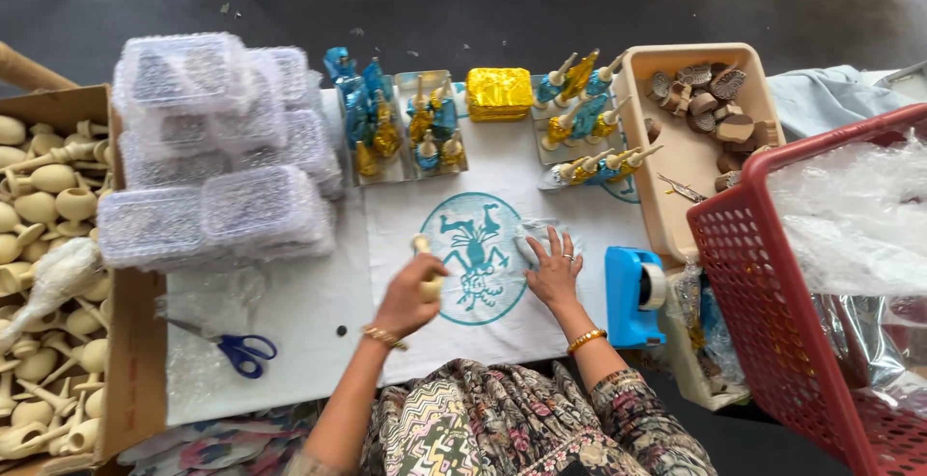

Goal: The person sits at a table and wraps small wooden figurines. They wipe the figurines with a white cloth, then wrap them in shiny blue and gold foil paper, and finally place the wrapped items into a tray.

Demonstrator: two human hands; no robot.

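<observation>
While the left hand [407, 294] grips a cream figurine [426, 266], the right hand [553, 268] lies spread, perhaps on plastic wrap [529, 244], beside a tape dispenser [632, 294].

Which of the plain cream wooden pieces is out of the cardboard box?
The cream piece gripped in the left hand, over the white cloth; the rest lie in the cardboard box.

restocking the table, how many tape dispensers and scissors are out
2: one blue tape dispenser at the table's right edge beside the right hand, one pair of blue-handled scissors lower left on bubble wrap. More may be hidden under clutter.
</observation>
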